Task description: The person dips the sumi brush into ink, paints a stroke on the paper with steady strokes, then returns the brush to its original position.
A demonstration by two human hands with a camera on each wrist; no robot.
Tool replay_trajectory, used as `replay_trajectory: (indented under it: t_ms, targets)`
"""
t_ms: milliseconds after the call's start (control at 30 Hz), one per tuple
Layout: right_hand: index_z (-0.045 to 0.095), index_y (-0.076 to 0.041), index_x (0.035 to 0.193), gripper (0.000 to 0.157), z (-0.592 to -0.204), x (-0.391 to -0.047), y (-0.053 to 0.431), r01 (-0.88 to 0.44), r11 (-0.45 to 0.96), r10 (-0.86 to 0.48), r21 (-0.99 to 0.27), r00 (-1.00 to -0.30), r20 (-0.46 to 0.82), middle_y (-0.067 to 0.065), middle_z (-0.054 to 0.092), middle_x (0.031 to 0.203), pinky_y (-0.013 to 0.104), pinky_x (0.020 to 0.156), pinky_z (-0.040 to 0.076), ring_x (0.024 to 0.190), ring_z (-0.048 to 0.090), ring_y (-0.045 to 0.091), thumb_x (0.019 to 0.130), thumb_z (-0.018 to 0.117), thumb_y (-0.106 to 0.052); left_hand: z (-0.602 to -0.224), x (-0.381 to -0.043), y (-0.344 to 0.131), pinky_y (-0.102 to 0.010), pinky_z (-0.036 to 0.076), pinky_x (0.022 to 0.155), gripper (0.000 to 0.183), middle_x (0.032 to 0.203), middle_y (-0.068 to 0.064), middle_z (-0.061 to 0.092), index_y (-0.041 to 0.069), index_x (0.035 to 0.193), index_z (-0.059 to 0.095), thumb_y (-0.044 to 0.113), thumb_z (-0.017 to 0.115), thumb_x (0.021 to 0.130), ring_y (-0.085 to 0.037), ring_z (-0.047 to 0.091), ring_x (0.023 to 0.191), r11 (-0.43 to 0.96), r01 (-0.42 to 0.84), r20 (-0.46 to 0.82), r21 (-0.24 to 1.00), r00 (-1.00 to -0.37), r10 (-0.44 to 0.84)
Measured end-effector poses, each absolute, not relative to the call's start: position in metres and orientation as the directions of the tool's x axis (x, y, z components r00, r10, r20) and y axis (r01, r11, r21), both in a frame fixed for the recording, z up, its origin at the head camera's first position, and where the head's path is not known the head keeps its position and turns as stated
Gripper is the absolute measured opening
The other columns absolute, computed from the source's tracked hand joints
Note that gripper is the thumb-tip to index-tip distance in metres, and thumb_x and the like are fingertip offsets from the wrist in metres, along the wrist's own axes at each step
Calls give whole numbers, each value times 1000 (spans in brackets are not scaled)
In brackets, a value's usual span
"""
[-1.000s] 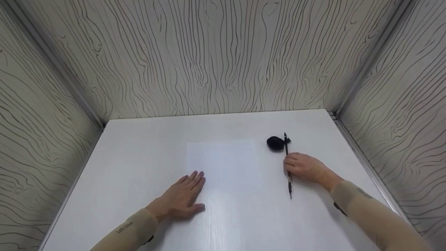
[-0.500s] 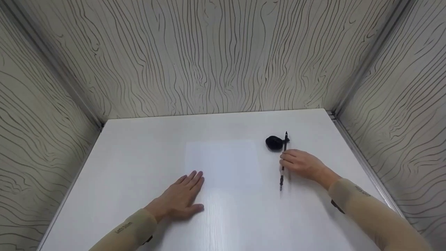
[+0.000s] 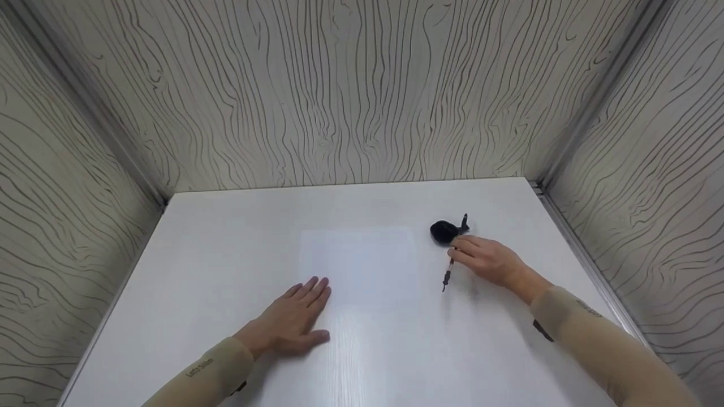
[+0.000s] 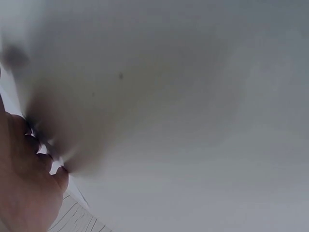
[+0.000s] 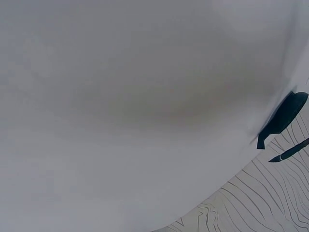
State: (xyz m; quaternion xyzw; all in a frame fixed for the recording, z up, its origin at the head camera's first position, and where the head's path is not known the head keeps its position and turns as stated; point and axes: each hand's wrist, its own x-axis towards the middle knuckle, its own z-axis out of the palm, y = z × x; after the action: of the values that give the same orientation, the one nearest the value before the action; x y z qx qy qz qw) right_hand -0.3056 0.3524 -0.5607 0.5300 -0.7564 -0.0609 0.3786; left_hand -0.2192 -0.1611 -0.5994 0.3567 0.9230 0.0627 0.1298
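Observation:
My right hand (image 3: 491, 263) pinches a dark writing brush (image 3: 447, 276) by its handle. Its pointed tip stands out beyond a small black dish (image 3: 443, 232), while the looped end points down towards me. In the right wrist view the brush (image 5: 290, 152) is raised off the table beside the dark dish (image 5: 286, 115), which has a short projecting piece; the hand itself is out of that view. My left hand (image 3: 294, 319) rests flat, fingertips on the lower left corner of a white paper sheet (image 3: 365, 265). Its fingers (image 4: 60, 178) touch the white surface in the left wrist view.
A white table (image 3: 226, 237) holds everything, with panels of wood-grain pattern (image 3: 350, 96) on the back and both sides. Grey metal strips (image 3: 594, 107) run along the corners where the panels meet.
The right hand has lifted the brush and shifted slightly up and left, towards the dish. The brush's looped end has swung left and upward. The left hand stays put.

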Motion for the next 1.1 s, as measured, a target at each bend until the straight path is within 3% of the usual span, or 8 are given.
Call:
replay_trajectory:
  t_ms: [133, 400, 500, 667, 800, 900, 1100]
  targets:
    - [78, -6, 114, 35, -554, -305, 348, -750, 482, -813, 453, -190, 550, 11, 80, 112, 31, 79, 69, 99, 79, 25, 116, 43, 1, -600, -221, -162, -59, 23, 144, 100, 192, -7, 14, 10, 181, 20, 77, 37, 108, -33, 15, 180, 737, 639, -200, 220, -710, 675]
    - [74, -5, 115, 42, -542, -307, 340, -731, 584, -727, 352, -280, 627, 9, 75, 107, 29, 75, 68, 90, 78, 22, 124, 35, -15, -596, -221, -161, -60, 24, 143, 101, 191, -9, 17, 9, 180, 23, 77, 40, 107, -35, 18, 179, 729, 645, -197, 231, -703, 684]
    - [73, -3, 114, 35, -539, -309, 339, -742, 614, -662, 268, -300, 686, 12, 75, 105, 32, 73, 69, 89, 78, 24, 122, 41, -15, -595, -219, -161, -61, 25, 143, 101, 191, -11, 18, 7, 179, 24, 76, 42, 107, -36, 19, 179, 725, 648, -186, 235, -702, 688]
    - [71, 1, 116, 8, -534, -310, 337, -731, 677, -497, 84, -370, 785, 14, 75, 105, 35, 79, 68, 91, 78, 28, 112, 65, 0, -595, -219, -163, -60, 24, 143, 101, 191, -11, 17, 7, 179, 23, 75, 42, 108, -36, 18, 179, 729, 645, -190, 228, -705, 683]
    - [69, 5, 115, 19, -532, -311, 333, -690, 719, -333, -82, -446, 831, 16, 74, 105, 15, 93, 62, 92, 77, 30, 99, 73, 15, -596, -218, -162, -60, 24, 143, 101, 191, -10, 16, 8, 180, 22, 76, 41, 108, -35, 17, 179, 733, 646, -196, 214, -706, 680]
    - [67, 7, 116, 23, -532, -313, 328, -672, 715, -218, -192, -475, 853, 18, 73, 106, 0, 100, 52, 94, 78, 34, 97, 72, 19, -596, -218, -162, -60, 24, 144, 101, 191, -10, 16, 8, 180, 22, 77, 41, 108, -35, 17, 179, 733, 647, -195, 210, -707, 679]
    - [68, 9, 118, 18, -529, -318, 319, -620, 705, -21, -346, -505, 863, 21, 75, 110, -3, 96, 50, 99, 78, 35, 102, 71, 13, -597, -218, -161, -59, 23, 144, 100, 191, -9, 15, 9, 180, 21, 77, 39, 108, -34, 16, 179, 735, 645, -191, 210, -710, 678]
